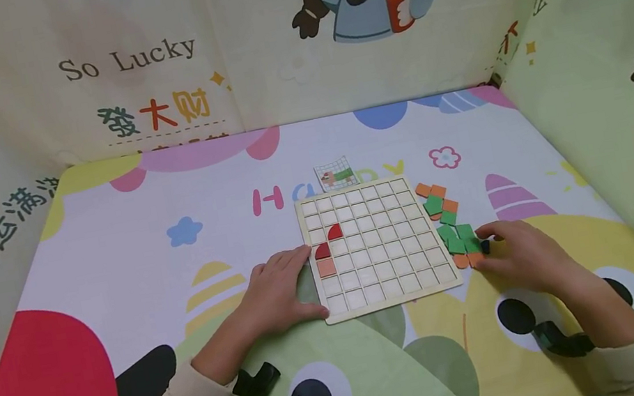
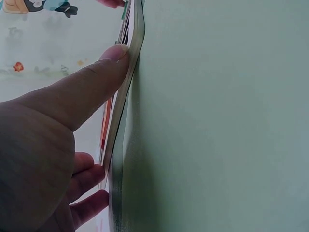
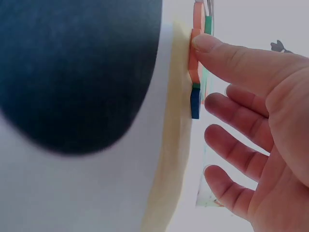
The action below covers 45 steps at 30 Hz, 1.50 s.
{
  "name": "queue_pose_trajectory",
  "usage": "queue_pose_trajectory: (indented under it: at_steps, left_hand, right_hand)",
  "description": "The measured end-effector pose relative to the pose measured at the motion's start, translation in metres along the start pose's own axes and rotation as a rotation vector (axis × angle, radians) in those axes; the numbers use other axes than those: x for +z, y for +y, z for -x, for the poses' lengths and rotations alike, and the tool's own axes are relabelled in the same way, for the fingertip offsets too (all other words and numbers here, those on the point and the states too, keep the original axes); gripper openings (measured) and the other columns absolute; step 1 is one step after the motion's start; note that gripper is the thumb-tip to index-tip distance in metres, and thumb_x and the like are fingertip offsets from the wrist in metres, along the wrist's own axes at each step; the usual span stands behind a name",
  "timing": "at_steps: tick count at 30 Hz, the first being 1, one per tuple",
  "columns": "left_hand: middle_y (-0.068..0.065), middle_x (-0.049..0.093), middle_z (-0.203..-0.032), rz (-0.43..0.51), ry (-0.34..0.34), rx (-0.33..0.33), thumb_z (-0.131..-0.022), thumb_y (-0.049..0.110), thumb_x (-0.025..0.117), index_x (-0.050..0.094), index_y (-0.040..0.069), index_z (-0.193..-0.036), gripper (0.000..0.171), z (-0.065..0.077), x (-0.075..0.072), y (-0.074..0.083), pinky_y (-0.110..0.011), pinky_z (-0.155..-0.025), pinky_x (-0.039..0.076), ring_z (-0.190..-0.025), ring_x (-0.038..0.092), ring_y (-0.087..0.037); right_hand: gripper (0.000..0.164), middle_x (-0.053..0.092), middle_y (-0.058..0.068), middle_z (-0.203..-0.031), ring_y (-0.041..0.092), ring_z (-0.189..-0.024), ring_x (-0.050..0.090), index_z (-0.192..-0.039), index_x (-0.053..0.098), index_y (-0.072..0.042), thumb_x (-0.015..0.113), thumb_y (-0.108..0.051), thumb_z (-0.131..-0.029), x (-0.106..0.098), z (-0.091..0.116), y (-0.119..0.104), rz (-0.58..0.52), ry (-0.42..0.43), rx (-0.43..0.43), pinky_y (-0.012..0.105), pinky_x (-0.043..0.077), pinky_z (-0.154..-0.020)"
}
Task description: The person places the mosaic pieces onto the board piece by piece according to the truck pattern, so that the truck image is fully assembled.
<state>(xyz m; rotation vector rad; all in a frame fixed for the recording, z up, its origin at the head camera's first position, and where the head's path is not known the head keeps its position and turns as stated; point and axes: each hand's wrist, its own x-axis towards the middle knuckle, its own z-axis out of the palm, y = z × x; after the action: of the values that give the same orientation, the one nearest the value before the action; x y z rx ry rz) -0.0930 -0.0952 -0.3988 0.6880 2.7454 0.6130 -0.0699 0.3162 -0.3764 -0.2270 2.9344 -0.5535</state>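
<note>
A wooden grid board lies on the tablecloth. Two red quarter-round pieces and a salmon square tile sit in cells near its left side. My left hand rests against the board's left edge, thumb at the near corner and fingers extended along the side. Right of the board, green tiles and orange tiles lie in a loose pile. My right hand is at the pile's near right, its thumb touching an orange tile. Its other fingers are loosely bent near a dark blue piece.
A small picture card with a coloured grid pattern lies just behind the board. Printed cloth walls stand at the back and sides. Black curved wrist mounts show below both hands.
</note>
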Motion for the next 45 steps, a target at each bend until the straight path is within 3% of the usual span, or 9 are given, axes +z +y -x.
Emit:
queue_pose_trajectory:
  at_steps: [13, 24, 30, 38, 45]
  left_hand:
    - [-0.007, 0.042, -0.154, 0.012, 0.002, 0.003, -0.074, 0.057, 0.082, 0.035, 0.010, -0.155, 0.106, 0.001, 0.000, -0.001, -0.055, -0.103, 0.032, -0.140, 0.036, -0.029]
    - [-0.007, 0.042, -0.154, 0.011, 0.000, -0.002, -0.073, 0.057, 0.083, 0.035, 0.010, -0.156, 0.106, 0.001, -0.001, 0.000, -0.055, -0.103, 0.032, -0.140, 0.036, -0.029]
    - [-0.007, 0.042, -0.154, 0.010, 0.000, 0.003, -0.074, 0.056, 0.083, 0.035, 0.009, -0.155, 0.105, 0.001, -0.002, 0.000, -0.055, -0.103, 0.032, -0.139, 0.037, -0.029]
    - [-0.007, 0.042, -0.153, 0.016, 0.000, 0.003, -0.074, 0.056, 0.083, 0.034, 0.009, -0.156, 0.106, 0.000, -0.001, -0.001, -0.056, -0.103, 0.031, -0.139, 0.037, -0.028]
    - [-0.007, 0.043, -0.153, 0.015, 0.001, 0.003, -0.074, 0.056, 0.083, 0.034, 0.009, -0.156, 0.106, 0.001, 0.000, -0.001, -0.056, -0.103, 0.031, -0.139, 0.037, -0.028]
  right_hand:
    - [0.045, 0.066, 0.023, -0.108, 0.043, -0.101, 0.056, -0.115, 0.066, 0.005, 0.079, -0.027, -0.085, -0.003, -0.015, 0.002, 0.035, 0.010, 0.006, 0.059, 0.046, -0.084]
    - [0.026, 0.069, 0.011, -0.092, 0.034, -0.088, 0.061, -0.099, 0.072, -0.002, 0.079, -0.024, -0.087, -0.006, -0.027, 0.006, 0.076, 0.011, -0.025, 0.051, 0.048, -0.078]
    - [0.021, 0.071, 0.013, -0.095, 0.038, -0.092, 0.062, -0.100, 0.072, -0.003, 0.076, -0.020, -0.088, -0.008, -0.030, 0.010, 0.061, 0.010, -0.015, 0.053, 0.048, -0.079]
    - [0.028, 0.069, 0.019, -0.100, 0.039, -0.093, 0.061, -0.108, 0.070, -0.001, 0.076, -0.020, -0.088, -0.006, -0.031, 0.008, 0.022, -0.004, 0.007, 0.053, 0.049, -0.078]
    - [0.025, 0.070, 0.016, -0.100, 0.038, -0.093, 0.061, -0.106, 0.070, -0.001, 0.075, -0.019, -0.089, -0.007, -0.030, 0.008, 0.023, -0.010, -0.005, 0.053, 0.050, -0.079]
